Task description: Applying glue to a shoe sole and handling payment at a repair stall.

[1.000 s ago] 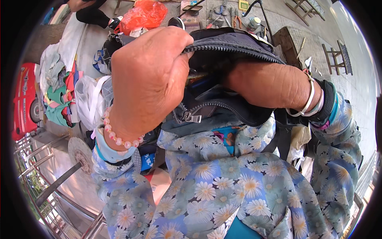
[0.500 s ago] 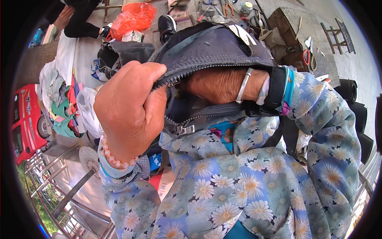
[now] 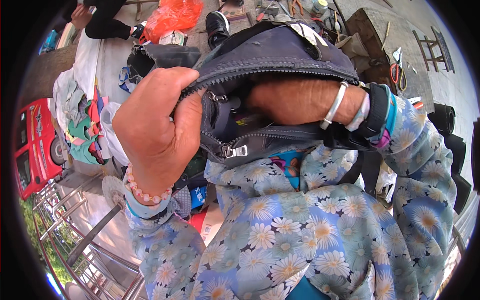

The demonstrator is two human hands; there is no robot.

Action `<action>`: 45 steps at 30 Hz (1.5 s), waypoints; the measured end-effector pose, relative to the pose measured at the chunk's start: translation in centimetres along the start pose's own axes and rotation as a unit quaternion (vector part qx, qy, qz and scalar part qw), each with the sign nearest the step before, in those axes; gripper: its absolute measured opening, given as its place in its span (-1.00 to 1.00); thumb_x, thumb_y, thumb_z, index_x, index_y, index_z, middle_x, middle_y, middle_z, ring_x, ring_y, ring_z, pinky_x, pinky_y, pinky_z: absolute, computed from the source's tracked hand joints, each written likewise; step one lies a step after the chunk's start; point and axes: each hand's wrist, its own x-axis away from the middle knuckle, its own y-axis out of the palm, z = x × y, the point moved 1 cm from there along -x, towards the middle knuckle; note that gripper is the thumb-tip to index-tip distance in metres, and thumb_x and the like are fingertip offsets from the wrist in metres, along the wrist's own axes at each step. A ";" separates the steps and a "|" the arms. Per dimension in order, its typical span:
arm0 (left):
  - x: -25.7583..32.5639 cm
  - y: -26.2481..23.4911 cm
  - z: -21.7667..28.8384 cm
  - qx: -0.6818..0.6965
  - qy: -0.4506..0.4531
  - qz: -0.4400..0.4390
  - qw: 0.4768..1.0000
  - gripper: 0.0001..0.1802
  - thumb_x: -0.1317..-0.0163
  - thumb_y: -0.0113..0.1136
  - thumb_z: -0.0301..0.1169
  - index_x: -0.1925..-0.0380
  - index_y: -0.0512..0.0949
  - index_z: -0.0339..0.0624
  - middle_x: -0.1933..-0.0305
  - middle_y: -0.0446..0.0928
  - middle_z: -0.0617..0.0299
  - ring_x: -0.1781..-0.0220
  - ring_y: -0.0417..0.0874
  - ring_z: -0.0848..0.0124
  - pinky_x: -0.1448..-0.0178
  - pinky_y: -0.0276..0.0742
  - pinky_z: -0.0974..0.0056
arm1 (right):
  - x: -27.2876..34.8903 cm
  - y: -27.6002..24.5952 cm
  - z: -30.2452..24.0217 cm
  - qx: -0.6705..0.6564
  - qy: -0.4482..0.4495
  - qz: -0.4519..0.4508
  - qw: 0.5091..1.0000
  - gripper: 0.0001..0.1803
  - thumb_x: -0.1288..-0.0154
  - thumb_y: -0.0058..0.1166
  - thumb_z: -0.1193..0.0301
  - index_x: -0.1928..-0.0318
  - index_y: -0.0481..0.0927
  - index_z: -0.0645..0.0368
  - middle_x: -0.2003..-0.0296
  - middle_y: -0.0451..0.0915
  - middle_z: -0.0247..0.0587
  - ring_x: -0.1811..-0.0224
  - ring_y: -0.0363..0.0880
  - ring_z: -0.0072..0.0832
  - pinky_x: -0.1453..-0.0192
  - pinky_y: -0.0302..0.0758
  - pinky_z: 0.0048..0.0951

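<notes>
A dark grey zippered bag (image 3: 280, 52) rests on my lap, its mouth gaping between two rows of zipper teeth. With fingers curled and thumb pressed in, my left hand (image 3: 155, 120) pinches the bag's upper left edge. My right hand (image 3: 295, 102) reaches inside through the opening; its fingers are lost in the shadow there, so their hold does not show. A silver zipper pull (image 3: 235, 151) hangs at the lower left of the mouth. Some small yellowish thing (image 3: 242, 121) shows dimly in the bag.
Red-handled scissors (image 3: 397, 70) lie on a wooden board at the right, near a small stool (image 3: 432, 47). An orange plastic bag (image 3: 175, 20) and another person's leg (image 3: 107, 22) are at the far left. Cloth scraps (image 3: 82, 127) are piled left, beside a red vehicle (image 3: 37, 147).
My right hand has shifted right, drawn back slightly within the bag. The mouth gapes wider, showing more of the inside. My left hand keeps its pinch on the edge.
</notes>
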 end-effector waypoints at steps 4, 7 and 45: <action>-0.9 0.2 0.2 -0.013 0.007 0.021 1.000 -0.86 -0.02 0.21 -0.60 0.37 0.52 -0.28 0.47 0.52 0.18 0.48 0.51 0.47 0.36 0.40 0.44 | -1.2 0.6 -0.1 0.069 0.034 0.084 0.994 -0.79 -0.02 0.01 0.46 0.32 0.62 0.26 0.36 0.60 0.01 0.22 0.58 -0.13 0.08 0.48 -0.26; -0.6 0.1 -0.2 -0.038 -0.002 0.023 0.999 -0.87 -0.03 0.22 -0.58 0.38 0.52 -0.27 0.48 0.52 0.20 0.49 0.50 0.48 0.38 0.39 0.44 | -3.0 1.3 -0.2 0.098 0.030 0.057 0.993 -0.80 -0.02 0.02 0.47 0.32 0.63 0.23 0.35 0.60 -0.02 0.21 0.58 -0.15 0.08 0.48 -0.28; 0.5 0.6 0.5 0.039 0.010 0.027 0.999 -0.83 0.06 0.22 -0.65 0.39 0.52 -0.30 0.47 0.53 0.16 0.51 0.52 0.45 0.40 0.40 0.41 | -4.2 3.2 -1.3 -0.013 0.022 0.031 0.999 -0.73 0.00 -0.01 0.44 0.24 0.51 0.27 0.28 0.54 0.07 0.19 0.53 -0.10 0.09 0.46 -0.19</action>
